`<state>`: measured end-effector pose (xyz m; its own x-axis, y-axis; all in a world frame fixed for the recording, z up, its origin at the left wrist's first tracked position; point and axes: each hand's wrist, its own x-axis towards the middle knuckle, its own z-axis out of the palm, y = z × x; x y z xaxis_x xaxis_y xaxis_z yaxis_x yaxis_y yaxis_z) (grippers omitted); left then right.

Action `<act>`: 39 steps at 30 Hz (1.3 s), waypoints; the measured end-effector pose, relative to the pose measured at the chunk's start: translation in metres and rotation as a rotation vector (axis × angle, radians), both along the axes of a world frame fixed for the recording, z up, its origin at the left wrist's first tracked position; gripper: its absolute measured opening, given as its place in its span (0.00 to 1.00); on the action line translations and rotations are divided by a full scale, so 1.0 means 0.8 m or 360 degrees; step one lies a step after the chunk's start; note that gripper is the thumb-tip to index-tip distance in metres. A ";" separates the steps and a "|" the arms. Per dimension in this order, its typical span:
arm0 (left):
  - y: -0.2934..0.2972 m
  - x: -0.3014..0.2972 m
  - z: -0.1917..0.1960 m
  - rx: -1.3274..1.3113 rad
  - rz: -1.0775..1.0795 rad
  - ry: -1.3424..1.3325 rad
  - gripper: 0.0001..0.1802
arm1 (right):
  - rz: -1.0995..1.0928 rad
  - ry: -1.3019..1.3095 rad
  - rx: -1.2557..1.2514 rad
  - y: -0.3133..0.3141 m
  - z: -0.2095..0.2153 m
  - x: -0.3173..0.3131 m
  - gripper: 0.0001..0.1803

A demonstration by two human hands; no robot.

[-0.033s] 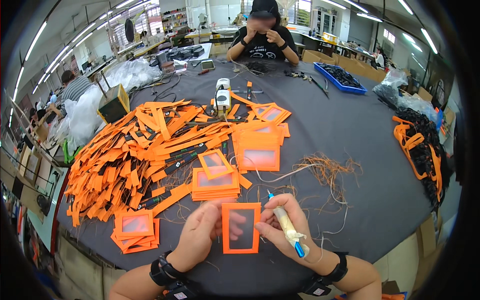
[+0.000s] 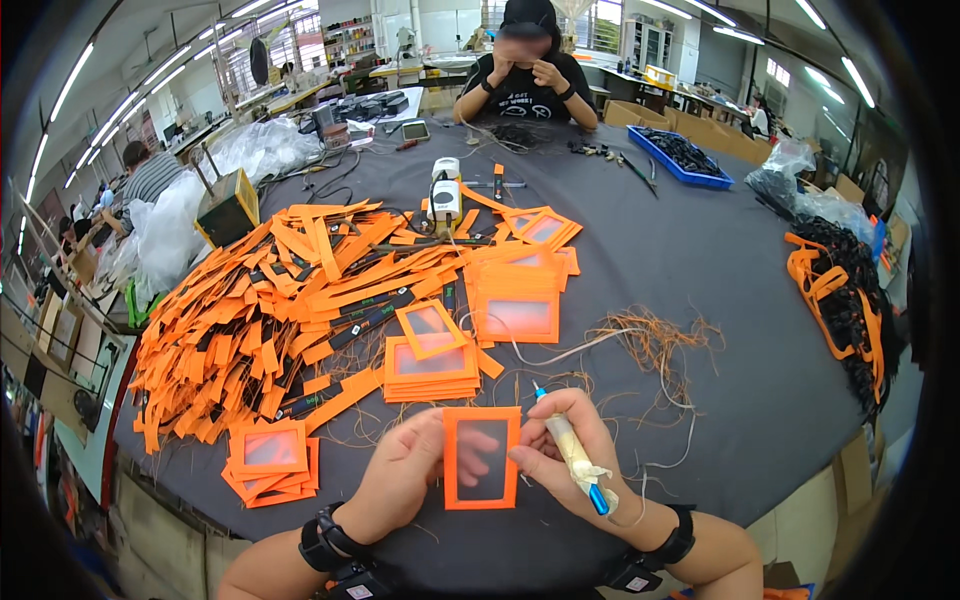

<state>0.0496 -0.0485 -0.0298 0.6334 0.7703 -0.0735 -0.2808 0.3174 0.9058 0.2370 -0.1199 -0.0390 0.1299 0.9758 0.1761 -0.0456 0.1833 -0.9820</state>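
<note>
Upright before me is an orange-bordered clear window panel (image 2: 482,458). My left hand (image 2: 408,460) holds its left edge, with fingers behind that show blurred through the clear sheet. My right hand (image 2: 575,445) has its thumb at the panel's right edge. The same hand grips a corded soldering-iron-like pen (image 2: 568,445), blue at both ends, wrapped in pale tape, its thin metal tip pointing up and away. Just beyond lies a stack of similar panels (image 2: 430,387) with a tilted one on top. Another stack (image 2: 520,318) stands behind it, and a smaller pile (image 2: 268,447) is left of my left hand.
A large heap of orange and black strips (image 2: 270,310) covers the table's left side. Loose orange threads (image 2: 655,345) and a pale cord lie to the right. Farther off are white plugs (image 2: 445,200), a blue tray (image 2: 680,155) of black pieces, and a person (image 2: 528,80) seated opposite.
The panel in my hands has shifted down very slightly, and the fingers of my left hand have moved a little. The rest looks the same.
</note>
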 end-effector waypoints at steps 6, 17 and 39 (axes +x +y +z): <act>0.002 -0.007 -0.015 -0.0203 -0.0138 0.0082 0.13 | 0.0063 0.0485 0.0064 0.008 0.006 0.010 0.15; 0.002 -0.002 -0.013 -0.0282 -0.0082 0.0084 0.10 | 0.0186 0.1037 -0.0209 0.019 -0.011 0.031 0.07; 0.003 -0.005 -0.013 -0.0274 -0.0164 0.0080 0.10 | 0.0209 0.1037 -0.0213 0.019 -0.011 0.031 0.07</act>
<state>0.0458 -0.0462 -0.0402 0.7005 0.6749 -0.2321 -0.1948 0.4936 0.8476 0.2616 -0.1045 -0.0474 0.0472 0.9987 -0.0216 -0.6493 0.0142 -0.7604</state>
